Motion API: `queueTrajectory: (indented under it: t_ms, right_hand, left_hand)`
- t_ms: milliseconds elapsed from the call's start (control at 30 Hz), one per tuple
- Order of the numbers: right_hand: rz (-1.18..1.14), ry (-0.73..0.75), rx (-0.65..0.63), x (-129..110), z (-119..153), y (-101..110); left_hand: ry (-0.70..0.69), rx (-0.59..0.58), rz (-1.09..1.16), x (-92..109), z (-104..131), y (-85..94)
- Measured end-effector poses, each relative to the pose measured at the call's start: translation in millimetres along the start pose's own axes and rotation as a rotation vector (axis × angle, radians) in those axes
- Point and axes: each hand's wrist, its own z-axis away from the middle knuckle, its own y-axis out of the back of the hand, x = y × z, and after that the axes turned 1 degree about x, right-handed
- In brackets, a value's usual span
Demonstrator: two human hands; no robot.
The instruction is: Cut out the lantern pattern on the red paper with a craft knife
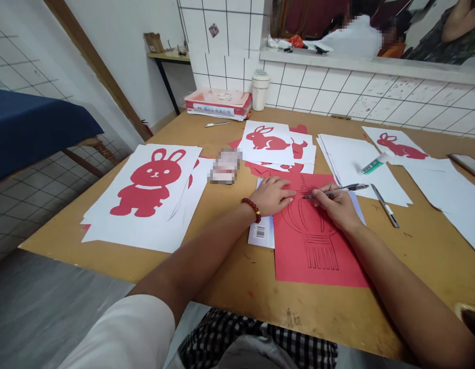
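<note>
A sheet of red paper (291, 259) lies in front of me, bearing a dark line drawing of a lantern with a fringe below. Pinched in my right hand (337, 207) is a pen (347, 188), its tip on the upper part of the drawing. My left hand (272, 196) rests flat on the sheet's upper left, fingers stretched out. Under the red sheet, a white and blue booklet (262, 233) with a barcode sticks out. To the right of my right hand lies a utility knife (384, 206), with a glue stick (375, 163) farther back on white paper.
White sheets with red rabbit cutouts lie at left (147, 189), back middle (266, 142) and back right (401, 146). A partly blurred phone-like object (225, 166) sits left of my hands. A paper stack (218, 104) and white cup (260, 89) stand by the tiled wall.
</note>
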Motion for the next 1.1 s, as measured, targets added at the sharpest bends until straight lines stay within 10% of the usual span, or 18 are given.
queueTrajectory:
  t_ms: [1100]
  right_hand:
    - [0.027,-0.028,-0.018,-5.8,3.6,0.7]
  left_hand:
    - [0.011,-0.006,0.039,0.3,0.9,0.3]
